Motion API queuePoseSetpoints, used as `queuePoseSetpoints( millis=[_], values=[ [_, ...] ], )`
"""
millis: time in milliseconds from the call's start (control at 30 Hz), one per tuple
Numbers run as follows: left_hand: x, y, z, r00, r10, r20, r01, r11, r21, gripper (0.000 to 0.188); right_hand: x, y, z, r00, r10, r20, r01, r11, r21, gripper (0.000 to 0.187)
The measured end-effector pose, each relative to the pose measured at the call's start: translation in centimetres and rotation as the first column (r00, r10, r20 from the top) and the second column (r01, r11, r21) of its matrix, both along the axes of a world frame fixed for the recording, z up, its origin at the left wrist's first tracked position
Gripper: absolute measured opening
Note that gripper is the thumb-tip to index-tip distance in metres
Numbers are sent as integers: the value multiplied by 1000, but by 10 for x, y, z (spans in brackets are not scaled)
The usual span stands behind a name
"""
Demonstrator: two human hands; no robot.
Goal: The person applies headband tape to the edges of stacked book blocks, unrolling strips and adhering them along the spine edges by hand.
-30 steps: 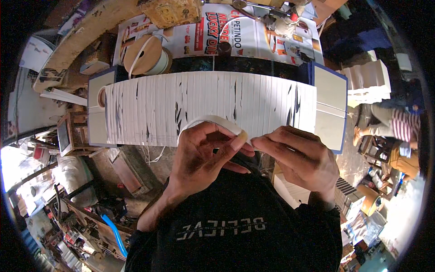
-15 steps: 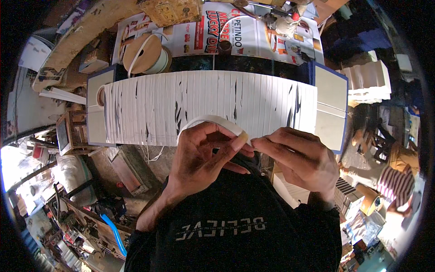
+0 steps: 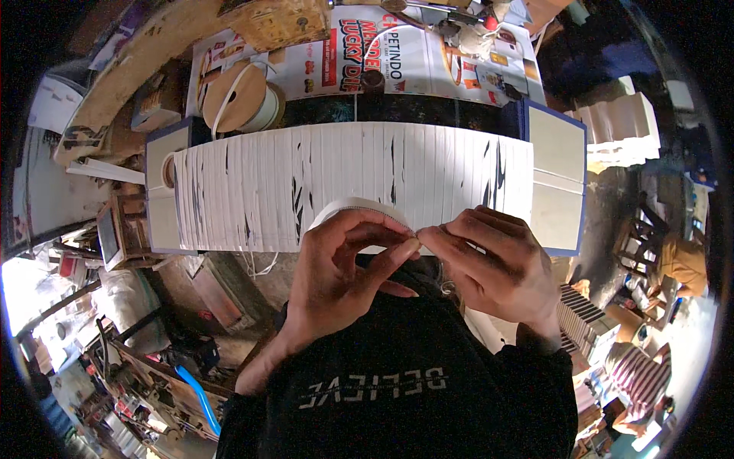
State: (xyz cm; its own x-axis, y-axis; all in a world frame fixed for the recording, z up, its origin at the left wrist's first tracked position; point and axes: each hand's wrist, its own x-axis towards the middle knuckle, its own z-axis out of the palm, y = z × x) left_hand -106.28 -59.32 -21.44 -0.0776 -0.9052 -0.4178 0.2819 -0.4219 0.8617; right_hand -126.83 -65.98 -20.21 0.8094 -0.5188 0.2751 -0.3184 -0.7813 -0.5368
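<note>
My left hand [image 3: 329,268] pinches a white tape [image 3: 342,205] with a dark-flecked edge between thumb and index finger. The tape arcs over that hand's knuckles. At its end, the fingertips of my right hand [image 3: 505,264] are closed and meet the left ones. Whatever the right fingers pinch is too small and covered to make out. Just beyond both hands lies a long row of white book blocks [image 3: 344,164] packed side by side, with dark gaps and smears between some. Hard covers with blue edges, the left one [image 3: 162,210] and the right one [image 3: 562,157], flank the row.
Behind the row, a spool [image 3: 238,98] of white ribbon stands near a printed banner [image 3: 306,65]. Stacked white paper blocks [image 3: 618,130] are at far right. A wooden stool [image 3: 126,222] stands left. A person in a striped shirt [image 3: 638,371] is at lower right.
The fingertips of both hands have come closer together around the tape's end, and my right hand has shifted slightly left. The view has tilted a little.
</note>
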Motion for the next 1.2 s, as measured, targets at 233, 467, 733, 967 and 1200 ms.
queuePoseSetpoints(
  millis=[233,467,733,967,1200],
  values=[
    [-4,5,-4,984,16,176,15,985,-170,19,3,1,-2,1000,-9,2,9,999,-41,38],
    [-2,7,-14,937,16,348,78,964,-254,17,5,4,-5,999,38,-30,-37,999,4,35],
    [8,6,-12,950,-69,305,117,983,-141,11,10,0,-8,995,12,102,-24,993,119,47],
    [42,-1,-2,981,-194,-7,187,953,-239,9,15,-16,-30,947,-286,143,232,922,312,25],
    [83,-6,9,931,138,-338,-294,833,-469,35,27,7,-95,975,-150,-167,205,894,398,13]
  ],
)
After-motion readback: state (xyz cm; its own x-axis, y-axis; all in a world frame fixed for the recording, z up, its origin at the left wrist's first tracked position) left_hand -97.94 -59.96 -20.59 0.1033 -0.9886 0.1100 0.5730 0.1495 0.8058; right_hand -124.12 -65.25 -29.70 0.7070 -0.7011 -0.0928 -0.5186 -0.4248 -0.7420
